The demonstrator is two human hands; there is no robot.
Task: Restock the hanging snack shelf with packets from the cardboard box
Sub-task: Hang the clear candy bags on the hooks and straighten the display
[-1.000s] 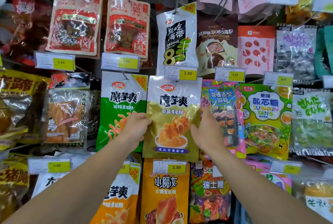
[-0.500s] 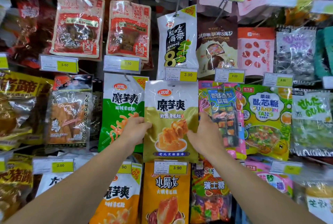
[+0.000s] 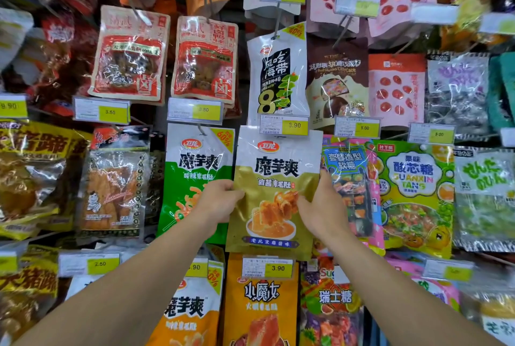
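A gold-and-white snack packet (image 3: 274, 178) is held flat against the hanging display, its top edge tucked under a 3.90 price tag (image 3: 284, 124). My left hand (image 3: 218, 203) grips its left edge at mid-height. My right hand (image 3: 320, 206) grips the right edge opposite. The peg behind the price tag is hidden, so I cannot tell whether the packet hangs on it. The cardboard box is out of view.
A green packet of the same brand (image 3: 192, 170) hangs right beside it on the left. A blue-and-pink candy pack (image 3: 348, 178) hangs to the right. An orange packet (image 3: 260, 304) with its own price tag hangs below. Pegs with tags stick out all over the wall.
The gold packet has risen slightly, its top now reaching under the 3.90 tag. Both hands moved up with it, keeping their grip on its edges.
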